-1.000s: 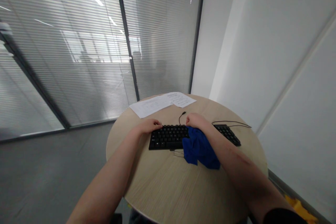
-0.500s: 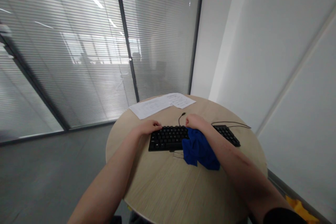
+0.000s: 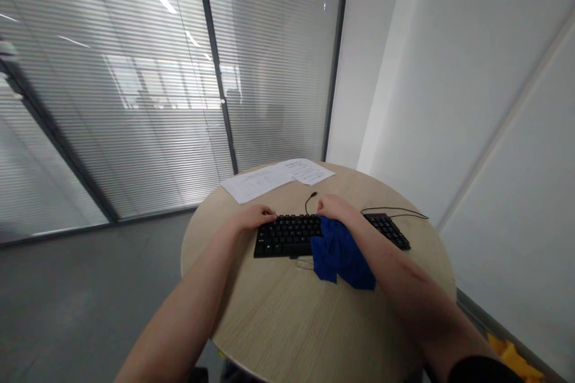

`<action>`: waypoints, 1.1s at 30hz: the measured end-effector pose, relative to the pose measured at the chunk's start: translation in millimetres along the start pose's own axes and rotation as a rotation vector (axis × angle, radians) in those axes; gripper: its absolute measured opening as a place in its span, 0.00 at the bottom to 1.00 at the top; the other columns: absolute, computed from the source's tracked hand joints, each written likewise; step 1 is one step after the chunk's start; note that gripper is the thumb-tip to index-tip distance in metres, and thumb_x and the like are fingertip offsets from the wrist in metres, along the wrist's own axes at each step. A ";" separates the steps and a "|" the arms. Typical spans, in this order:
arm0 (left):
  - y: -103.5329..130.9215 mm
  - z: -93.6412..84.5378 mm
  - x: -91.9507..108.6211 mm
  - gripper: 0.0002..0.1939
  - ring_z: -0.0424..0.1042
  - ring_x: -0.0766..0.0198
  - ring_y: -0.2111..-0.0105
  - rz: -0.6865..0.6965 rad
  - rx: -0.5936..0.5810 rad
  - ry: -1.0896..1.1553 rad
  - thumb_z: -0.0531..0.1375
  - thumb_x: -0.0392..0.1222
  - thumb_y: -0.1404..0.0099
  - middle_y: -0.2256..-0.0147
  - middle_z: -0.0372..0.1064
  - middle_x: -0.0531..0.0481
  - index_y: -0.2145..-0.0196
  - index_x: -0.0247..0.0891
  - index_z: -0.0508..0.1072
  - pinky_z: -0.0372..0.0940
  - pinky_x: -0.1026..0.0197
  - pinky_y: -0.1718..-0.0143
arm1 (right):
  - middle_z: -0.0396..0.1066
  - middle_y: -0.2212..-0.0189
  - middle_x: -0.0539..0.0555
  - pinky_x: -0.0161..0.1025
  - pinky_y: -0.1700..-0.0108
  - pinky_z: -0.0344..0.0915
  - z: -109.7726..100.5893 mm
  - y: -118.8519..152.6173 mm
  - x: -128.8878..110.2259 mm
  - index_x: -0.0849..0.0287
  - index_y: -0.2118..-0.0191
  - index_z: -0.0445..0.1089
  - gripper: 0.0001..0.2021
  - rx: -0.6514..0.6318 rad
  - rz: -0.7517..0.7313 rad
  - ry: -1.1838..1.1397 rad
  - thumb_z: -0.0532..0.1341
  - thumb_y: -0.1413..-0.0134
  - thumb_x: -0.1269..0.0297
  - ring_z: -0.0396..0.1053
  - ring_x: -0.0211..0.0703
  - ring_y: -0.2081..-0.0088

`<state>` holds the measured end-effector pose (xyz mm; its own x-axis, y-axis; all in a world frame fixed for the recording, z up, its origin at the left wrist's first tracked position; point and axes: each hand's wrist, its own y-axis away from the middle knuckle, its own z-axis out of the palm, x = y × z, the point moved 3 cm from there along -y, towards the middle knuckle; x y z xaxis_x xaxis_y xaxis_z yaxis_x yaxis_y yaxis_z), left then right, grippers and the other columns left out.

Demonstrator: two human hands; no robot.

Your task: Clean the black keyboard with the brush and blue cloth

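Observation:
A black keyboard (image 3: 290,236) lies on the round wooden table, its middle right part covered. My left hand (image 3: 255,217) is closed over the keyboard's far left corner, thumb and fingers pinching its edge. Above the keyboard's far edge, my right hand (image 3: 331,206) is curled shut with a crumpled blue cloth (image 3: 342,257) in it. The cloth spreads over the keys and hangs past the near edge onto the tabletop. Its grip on the cloth is partly hidden. To the right of my forearm, the number pad (image 3: 390,230) shows.
Printed paper sheets (image 3: 269,179) lie at the table's (image 3: 287,323) far side. A cable end with a plug (image 3: 313,195) rests behind the keyboard, and more black cable (image 3: 399,210) loops at the right. A glass partition with blinds (image 3: 278,60) stands beyond; a white wall (image 3: 449,102) is on the right.

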<state>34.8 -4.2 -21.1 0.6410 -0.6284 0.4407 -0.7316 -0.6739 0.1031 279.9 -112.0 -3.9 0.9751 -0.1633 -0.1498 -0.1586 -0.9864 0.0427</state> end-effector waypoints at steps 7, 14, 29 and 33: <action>0.7 -1.2 2.5 0.27 0.74 0.55 0.58 0.010 -0.008 0.007 0.55 0.61 0.40 0.58 0.78 0.46 0.57 0.37 0.78 0.65 0.61 0.57 | 0.79 0.62 0.59 0.34 0.63 0.64 -1.1 1.8 -1.5 0.59 0.65 0.80 0.09 -0.014 -0.034 0.006 0.64 0.52 0.68 0.75 0.46 0.61; 3.9 -2.9 5.7 0.25 0.74 0.56 0.60 -0.003 0.003 -0.027 0.55 0.60 0.39 0.59 0.78 0.48 0.57 0.39 0.78 0.65 0.61 0.59 | 0.79 0.65 0.58 0.33 0.69 0.62 -0.5 3.6 1.0 0.59 0.66 0.80 0.08 -0.014 -0.027 -0.013 0.63 0.51 0.67 0.75 0.44 0.65; 4.4 -2.2 6.7 0.25 0.74 0.56 0.62 -0.007 -0.012 -0.012 0.53 0.58 0.39 0.59 0.77 0.46 0.57 0.37 0.78 0.66 0.61 0.63 | 0.79 0.61 0.62 0.37 0.61 0.67 -3.9 4.0 -5.8 0.59 0.64 0.80 0.10 0.011 -0.039 0.075 0.63 0.52 0.68 0.76 0.50 0.59; 6.3 -2.7 8.8 0.26 0.74 0.56 0.64 -0.042 -0.015 0.000 0.54 0.58 0.39 0.60 0.77 0.45 0.56 0.37 0.77 0.65 0.62 0.68 | 0.79 0.59 0.62 0.37 0.60 0.67 -2.6 2.4 -5.8 0.58 0.63 0.80 0.10 0.013 -0.020 0.092 0.63 0.52 0.68 0.75 0.51 0.58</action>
<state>35.2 -12.9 -14.2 0.6712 -0.5995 0.4360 -0.7074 -0.6938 0.1351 274.2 -113.4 -0.4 0.9881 -0.1420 -0.0588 -0.1405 -0.9897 0.0277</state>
